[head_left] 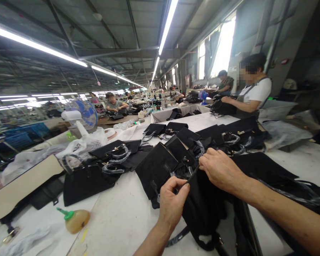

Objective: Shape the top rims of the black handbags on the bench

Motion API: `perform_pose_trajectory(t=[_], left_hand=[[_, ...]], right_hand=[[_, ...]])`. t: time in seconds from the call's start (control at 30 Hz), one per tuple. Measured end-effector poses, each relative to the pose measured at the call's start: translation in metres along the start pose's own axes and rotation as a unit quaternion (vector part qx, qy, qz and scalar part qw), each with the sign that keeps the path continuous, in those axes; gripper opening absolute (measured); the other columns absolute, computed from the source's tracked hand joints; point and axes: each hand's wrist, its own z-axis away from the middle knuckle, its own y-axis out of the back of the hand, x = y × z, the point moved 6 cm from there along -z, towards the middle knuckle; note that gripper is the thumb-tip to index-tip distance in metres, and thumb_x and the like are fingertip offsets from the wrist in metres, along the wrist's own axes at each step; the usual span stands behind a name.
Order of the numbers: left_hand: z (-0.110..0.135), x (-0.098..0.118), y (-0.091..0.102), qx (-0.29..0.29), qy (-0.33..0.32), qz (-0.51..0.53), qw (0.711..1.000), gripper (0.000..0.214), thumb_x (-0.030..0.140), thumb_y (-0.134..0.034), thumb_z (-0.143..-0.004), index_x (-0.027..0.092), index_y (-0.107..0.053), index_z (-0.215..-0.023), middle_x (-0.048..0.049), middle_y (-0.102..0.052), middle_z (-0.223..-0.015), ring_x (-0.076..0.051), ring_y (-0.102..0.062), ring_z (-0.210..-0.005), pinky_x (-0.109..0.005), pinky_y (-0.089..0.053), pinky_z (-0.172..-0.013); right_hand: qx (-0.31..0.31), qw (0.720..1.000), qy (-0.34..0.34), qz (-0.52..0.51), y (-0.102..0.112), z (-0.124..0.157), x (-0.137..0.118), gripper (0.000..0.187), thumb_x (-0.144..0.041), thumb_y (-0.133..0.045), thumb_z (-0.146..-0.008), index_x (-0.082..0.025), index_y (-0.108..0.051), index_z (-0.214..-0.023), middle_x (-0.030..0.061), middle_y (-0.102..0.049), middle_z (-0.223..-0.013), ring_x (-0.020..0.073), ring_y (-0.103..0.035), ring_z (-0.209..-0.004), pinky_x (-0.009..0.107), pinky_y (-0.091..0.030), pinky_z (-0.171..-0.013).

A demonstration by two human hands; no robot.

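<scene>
Both hands hold the edge of a black handbag [202,206], which hangs down over the near side of the white table. My left hand [172,201] pinches one end of that edge between thumb and fingers. Farther right and a little higher, my right hand [220,169] is closed on the same edge, its fingertips partly hidden. Just beyond the hands lies a heap of black handbags [157,165], their handles wrapped in clear plastic. Another black bag [266,165] rests flat beneath my right forearm.
A glue bottle [77,220] with a green nozzle stands at the left on the table [117,220]. Near it are a black handbag [88,183], a cream panel [26,188] and plastic wrapping [80,145]. A blue fan [86,113] stands behind. A co-worker [253,89] handles black bags at the right.
</scene>
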Motion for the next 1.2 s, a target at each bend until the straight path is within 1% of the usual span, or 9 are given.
perform_pose_trajectory(t=[0.23,0.53,0.8,1.03,1.2], left_hand=[[0.0,0.001,0.0,-0.007,0.004,-0.002,1.0,0.015,0.031,-0.064,-0.08,0.018,-0.068,-0.076,-0.0003,-0.059,-0.073,-0.014,-0.053,-0.073,-0.024,-0.041,-0.068],[0.001,-0.002,0.001,-0.006,0.014,0.002,1.0,0.015,0.032,-0.064,-0.08,0.018,-0.067,-0.077,0.0001,-0.06,-0.072,-0.013,-0.052,-0.072,-0.023,-0.04,-0.068],[0.003,0.01,0.001,-0.001,-0.004,-0.017,1.0,0.014,0.03,-0.064,-0.079,0.017,-0.068,-0.073,0.0004,-0.056,-0.07,-0.013,-0.051,-0.07,-0.024,-0.039,-0.066],[0.004,0.011,0.0,-0.005,-0.01,-0.025,1.0,0.013,0.027,-0.063,-0.079,0.017,-0.068,-0.073,0.0,-0.056,-0.071,-0.014,-0.052,-0.071,-0.024,-0.04,-0.067],[0.005,0.012,-0.001,-0.012,-0.016,-0.022,1.0,0.012,0.025,-0.063,-0.079,0.018,-0.069,-0.073,0.0007,-0.054,-0.07,-0.013,-0.051,-0.07,-0.024,-0.039,-0.068]], right_hand=[[0.0,1.0,0.002,-0.01,-0.002,0.002,0.001,0.013,-0.017,-0.056,-0.091,-0.019,-0.058,-0.078,0.0043,-0.064,-0.082,0.0242,-0.049,-0.086,0.037,-0.028,-0.07],[-0.001,1.0,0.015,-0.021,0.001,0.005,0.0,0.013,-0.013,-0.055,-0.09,-0.019,-0.057,-0.078,0.0031,-0.063,-0.082,0.024,-0.048,-0.088,0.037,-0.027,-0.071],[-0.002,1.0,0.03,0.005,0.002,0.008,-0.002,0.013,-0.005,-0.054,-0.083,-0.018,-0.057,-0.079,0.0056,-0.062,-0.081,0.0239,-0.046,-0.085,0.037,-0.026,-0.07],[0.004,0.999,0.031,0.018,0.002,0.007,-0.002,0.013,-0.009,-0.052,-0.087,-0.018,-0.056,-0.079,0.0066,-0.061,-0.082,0.0247,-0.046,-0.085,0.037,-0.025,-0.07],[0.006,1.0,0.022,0.001,-0.001,0.007,0.002,0.013,-0.008,-0.053,-0.087,-0.018,-0.055,-0.08,0.0055,-0.061,-0.082,0.0242,-0.046,-0.086,0.036,-0.025,-0.069]])
